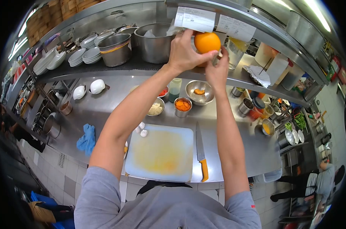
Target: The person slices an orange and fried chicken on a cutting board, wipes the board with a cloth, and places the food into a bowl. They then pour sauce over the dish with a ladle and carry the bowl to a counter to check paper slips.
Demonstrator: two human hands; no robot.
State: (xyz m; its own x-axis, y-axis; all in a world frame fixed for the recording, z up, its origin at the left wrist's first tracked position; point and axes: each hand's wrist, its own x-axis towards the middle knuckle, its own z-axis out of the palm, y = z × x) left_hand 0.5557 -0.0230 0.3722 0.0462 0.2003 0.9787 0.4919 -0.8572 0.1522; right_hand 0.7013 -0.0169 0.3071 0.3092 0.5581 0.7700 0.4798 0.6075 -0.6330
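My left hand (183,51) is raised at shelf height, its thumb across the underside of a whole orange (207,42). Close against the fruit's lower right side, my right hand (217,71) has its fingers curled together; what lies between them is too small to make out. A second orange-coloured patch shows partly behind the hands. Below my arms lies a stained white cutting board (159,152), with a few small white pieces (143,133) at its upper left corner. Right of the board rests a knife with a yellow handle (204,170).
Behind the board stand a bowl of sliced carrot (183,105), a bowl of pale chopped food (155,109) and a wide steel bowl (200,92). A blue cloth (86,139) lies left. Pots (115,50) and plates crowd the shelf. Another person (318,185) is at right.
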